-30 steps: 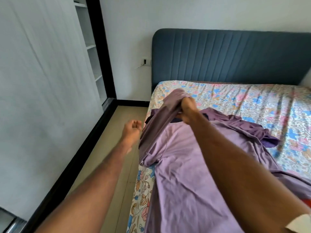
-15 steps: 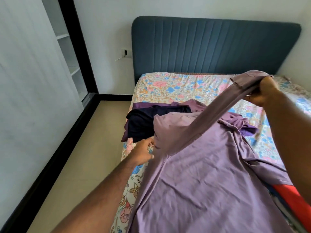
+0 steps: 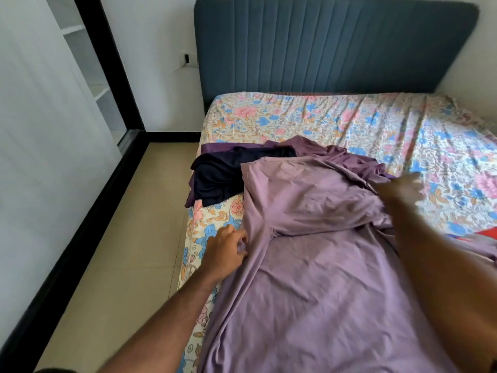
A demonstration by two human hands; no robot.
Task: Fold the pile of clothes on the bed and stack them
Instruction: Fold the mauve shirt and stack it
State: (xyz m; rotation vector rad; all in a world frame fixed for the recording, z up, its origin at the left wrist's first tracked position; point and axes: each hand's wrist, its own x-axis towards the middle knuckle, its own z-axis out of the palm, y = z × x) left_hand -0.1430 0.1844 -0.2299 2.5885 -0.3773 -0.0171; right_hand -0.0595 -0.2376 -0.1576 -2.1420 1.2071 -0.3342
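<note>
The bed [image 3: 349, 125] filled most of the view, covered with a floral sheet in pink, blue and cream. Behind it stood a blue padded headboard [image 3: 330, 44] against the white wall. On the left there was a beige tiled floor [image 3: 113, 238] with a black border along the wall, and a white wardrobe [image 3: 40, 130] with open shelves further back.

A large light purple garment [image 3: 317, 265] lay spread over the near part of the bed, reaching from the bottom edge of the view up to the middle of the mattress. Its upper part was folded over itself, with a hemmed edge on top. Just behind it a darker purple garment [image 3: 336, 154] lay crumpled on the sheet. To the left of that one, a dark navy garment [image 3: 223, 176] lay near the left edge of the mattress, partly on top of another purple piece. A small part of a red cloth [image 3: 488, 232] showed at the right edge of the view, beside the light purple garment.

The left hand [image 3: 224, 251] was at the left edge of the light purple garment, near the side of the mattress. Its fingers were curled and they pinched the edge of the cloth. The right hand [image 3: 400, 188] was over the right side of the same garment, close to the darker purple one. It was blurred, so I cannot tell if its fingers were spread or holding the cloth.
</note>
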